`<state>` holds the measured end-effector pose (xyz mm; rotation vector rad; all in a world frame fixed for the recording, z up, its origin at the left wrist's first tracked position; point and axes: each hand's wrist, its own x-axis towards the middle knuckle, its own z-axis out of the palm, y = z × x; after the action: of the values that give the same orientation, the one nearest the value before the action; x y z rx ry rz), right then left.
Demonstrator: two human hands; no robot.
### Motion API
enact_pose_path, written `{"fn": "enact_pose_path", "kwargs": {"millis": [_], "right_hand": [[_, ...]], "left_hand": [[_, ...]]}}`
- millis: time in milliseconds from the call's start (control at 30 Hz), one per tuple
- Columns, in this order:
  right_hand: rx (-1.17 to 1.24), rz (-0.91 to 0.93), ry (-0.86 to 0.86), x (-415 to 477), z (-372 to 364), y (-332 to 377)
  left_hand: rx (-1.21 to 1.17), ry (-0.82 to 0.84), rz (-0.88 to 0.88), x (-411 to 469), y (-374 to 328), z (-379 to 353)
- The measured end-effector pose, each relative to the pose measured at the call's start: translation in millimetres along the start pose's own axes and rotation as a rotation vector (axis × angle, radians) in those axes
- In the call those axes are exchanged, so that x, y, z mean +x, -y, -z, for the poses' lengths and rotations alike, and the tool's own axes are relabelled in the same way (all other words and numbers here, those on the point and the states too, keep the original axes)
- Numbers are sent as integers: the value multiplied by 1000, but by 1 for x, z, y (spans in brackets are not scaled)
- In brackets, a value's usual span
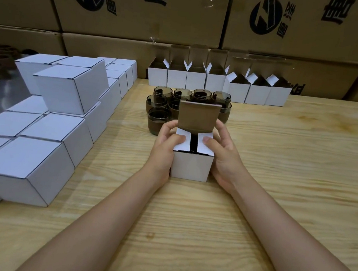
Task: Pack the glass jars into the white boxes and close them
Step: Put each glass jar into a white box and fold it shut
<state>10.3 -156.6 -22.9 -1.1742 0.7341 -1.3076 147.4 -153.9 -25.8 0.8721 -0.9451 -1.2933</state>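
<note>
Clasped the white box [191, 166] on the surface [290, 172] with left hand [164, 149] and right hand [225, 156] curled round its sides, thumbs [179, 138] pinning both side flaps [184, 146] flat. Called, likely, for sliding thumbs out as the upright lid flap [197, 116] folded forward. Stood just before the glass jars [158, 116]; closed boxes [68, 89] off left; open room rightward.

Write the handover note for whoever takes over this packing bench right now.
Left hand: grips the small white cardboard box, thumb pressing its left side flap down.
Right hand: grips the same box, thumb on the right flap.
Box stands on the pale wooden table; brown-lined top lid upright, not tucked.
Done: closed white boxes stacked at left.
Left: tuck this lid; pack the dark glass jars behind it into the open white boxes at the back, close each.
</note>
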Motion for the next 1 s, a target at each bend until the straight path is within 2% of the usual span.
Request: {"fn": "enact_pose_path", "kwargs": {"millis": [167,367,833,933,1000], "right_hand": [[117,6,61,-5,0,1],[26,-1,212,-9,2,4],[-76,48,180,-10,5,3],[-74,44,193,-9,7,3],[-75,43,200,-9,8,3]], "left_hand": [[19,14,-61,-1,1,-2],[44,49,-104,-2,3,2],[70,36,-21,-3,0,2],[27,87,10,-4,-2,3],[25,162,-49,-5,1,5]]}}
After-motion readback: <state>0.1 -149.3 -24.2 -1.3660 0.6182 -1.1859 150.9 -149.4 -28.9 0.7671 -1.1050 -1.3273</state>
